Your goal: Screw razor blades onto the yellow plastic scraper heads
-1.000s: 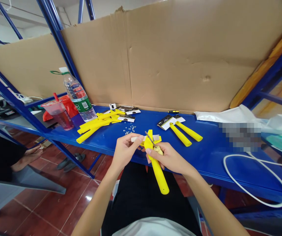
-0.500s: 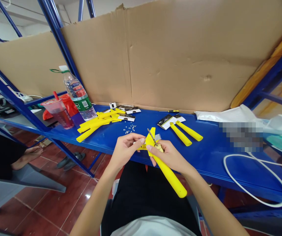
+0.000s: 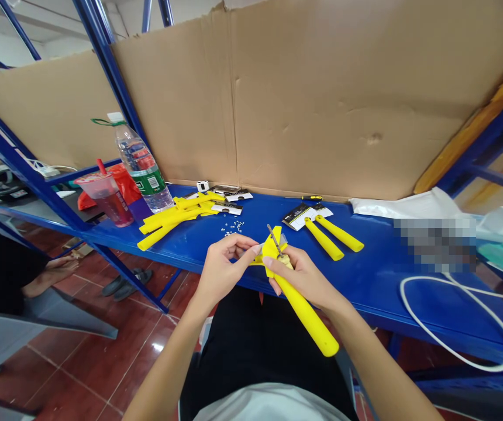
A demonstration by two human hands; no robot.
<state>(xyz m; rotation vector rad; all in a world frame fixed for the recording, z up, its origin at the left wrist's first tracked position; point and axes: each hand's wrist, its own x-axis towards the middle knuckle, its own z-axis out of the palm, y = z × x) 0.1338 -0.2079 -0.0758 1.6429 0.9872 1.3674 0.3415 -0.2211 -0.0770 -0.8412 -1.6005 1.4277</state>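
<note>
Over the front edge of the table, both hands meet at a yellow plastic tool with a long round handle (image 3: pixel 308 318) and a flat, angled head (image 3: pixel 271 252). My left hand (image 3: pixel 225 266) pinches the left end of the head between thumb and fingers; whether a small part is also in that pinch is hidden. My right hand (image 3: pixel 304 275) closes round the tool where handle and head meet, thumb pressed on the head. A thin dark metal shaft (image 3: pixel 275 240) with a pale yellow base sticks up from beside the right thumb.
Small screws (image 3: pixel 233 227) lie scattered behind the hands. Yellow handles (image 3: pixel 168 221) with cards are piled left; two more yellow handles (image 3: pixel 339 234) lie right. A water bottle (image 3: pixel 141 169), a red drink cup (image 3: pixel 110 202), a screwdriver (image 3: pixel 312 198) and a white cable (image 3: pixel 457 354) are around.
The yellow tool has shifted and turned slightly to the right in my hands, its handle end a little lower. Both hands keep their grip; the camera view has shifted slightly.
</note>
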